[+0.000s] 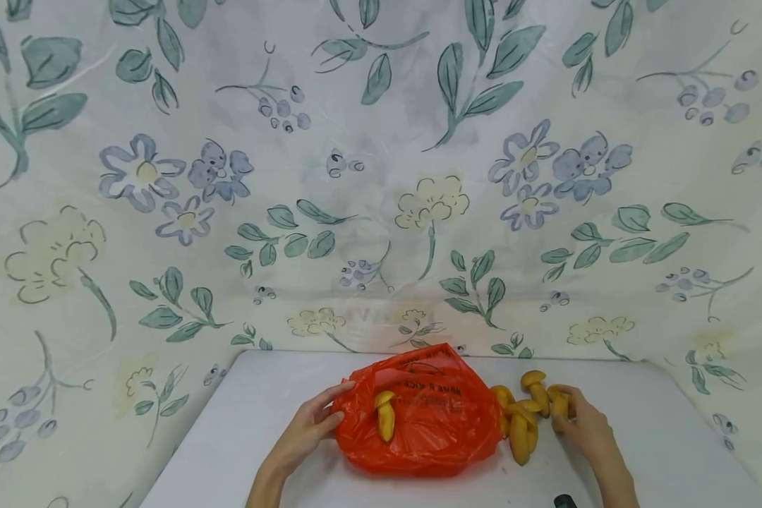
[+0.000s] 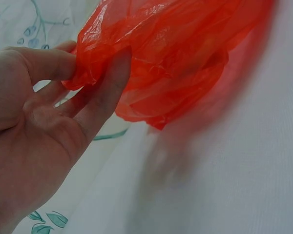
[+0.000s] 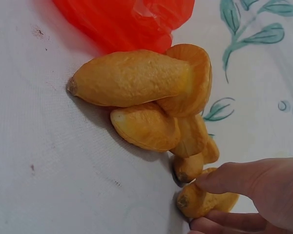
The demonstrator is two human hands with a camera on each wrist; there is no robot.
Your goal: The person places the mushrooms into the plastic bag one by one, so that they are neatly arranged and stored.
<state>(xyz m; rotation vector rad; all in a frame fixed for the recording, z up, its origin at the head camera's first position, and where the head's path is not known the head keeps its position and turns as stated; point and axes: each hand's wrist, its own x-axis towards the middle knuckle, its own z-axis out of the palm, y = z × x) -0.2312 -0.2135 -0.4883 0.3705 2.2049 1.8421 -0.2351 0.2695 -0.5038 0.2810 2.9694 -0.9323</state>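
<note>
A red plastic bag (image 1: 419,441) lies on the table with its mouth spread, and one yellow-brown mushroom (image 1: 386,418) shows inside it. My left hand (image 1: 314,427) pinches the bag's left edge; in the left wrist view the thumb and fingers (image 2: 110,95) close on the thin plastic. To the right of the bag, my right hand (image 1: 581,420) grips a mushroom (image 3: 198,201) by its stem, thumb on one side and fingers on the other. Several more mushrooms (image 3: 132,80) lie between that hand and the bag, the nearest ones right against the bag's edge.
The white table (image 1: 209,437) has a few small dark specks near the mushrooms. A dark cylindrical end (image 1: 565,501) pokes in at the bottom edge of the head view. Behind the table hangs a floral sheet (image 1: 381,212).
</note>
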